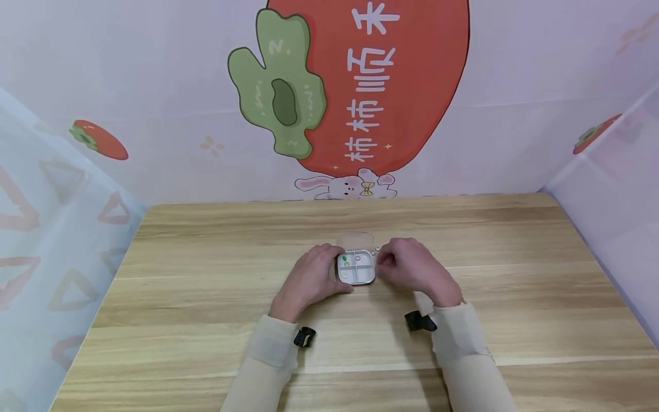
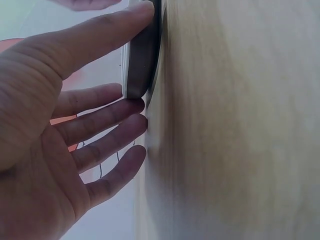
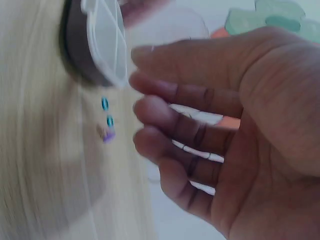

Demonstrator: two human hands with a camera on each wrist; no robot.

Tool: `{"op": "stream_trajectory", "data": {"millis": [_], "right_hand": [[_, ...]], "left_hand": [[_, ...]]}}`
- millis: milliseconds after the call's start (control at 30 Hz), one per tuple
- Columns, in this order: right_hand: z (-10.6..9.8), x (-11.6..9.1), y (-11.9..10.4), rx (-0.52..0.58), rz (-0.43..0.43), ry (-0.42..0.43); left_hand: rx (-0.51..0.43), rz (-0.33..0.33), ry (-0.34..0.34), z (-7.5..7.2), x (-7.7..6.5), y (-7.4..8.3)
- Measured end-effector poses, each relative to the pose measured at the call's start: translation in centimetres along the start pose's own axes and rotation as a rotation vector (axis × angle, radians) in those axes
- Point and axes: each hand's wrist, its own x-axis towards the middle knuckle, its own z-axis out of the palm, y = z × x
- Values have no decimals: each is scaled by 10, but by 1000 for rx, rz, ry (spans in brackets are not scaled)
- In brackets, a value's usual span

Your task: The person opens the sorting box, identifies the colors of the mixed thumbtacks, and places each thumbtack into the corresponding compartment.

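A small white pill box (image 1: 365, 275) with a cross-shaped divider lies on the table, its clear lid (image 1: 355, 240) folded back. Several tiny pieces sit in its compartments, among them a green bead (image 1: 345, 258) and a pinkish ring (image 1: 357, 258). My left hand (image 1: 311, 276) holds the box at its left side, thumb along the near edge and fingers round the far corner. The right hand (image 1: 412, 266) hovers at the box's right side, fingers bent; in the right wrist view a small gap parts thumb and index finger, and nothing shows between them.
Just beyond the box's right corner lie a few loose beads (image 1: 377, 249); the right wrist view shows teal beads (image 3: 105, 103) and a purple piece (image 3: 108, 136). The wooden table (image 1: 206, 320) meets a printed cloth backdrop (image 1: 180, 154) at the back.
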Motion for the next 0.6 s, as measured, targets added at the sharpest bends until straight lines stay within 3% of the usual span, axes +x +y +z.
{"op": "stream_trajectory", "data": {"millis": [267, 600], "right_hand": [[-10, -3, 23, -10, 152, 96], [2, 2, 26, -11, 142, 90]], "left_hand": [[13, -6, -20, 0, 2, 1], [17, -11, -24, 0, 1, 0]]}}
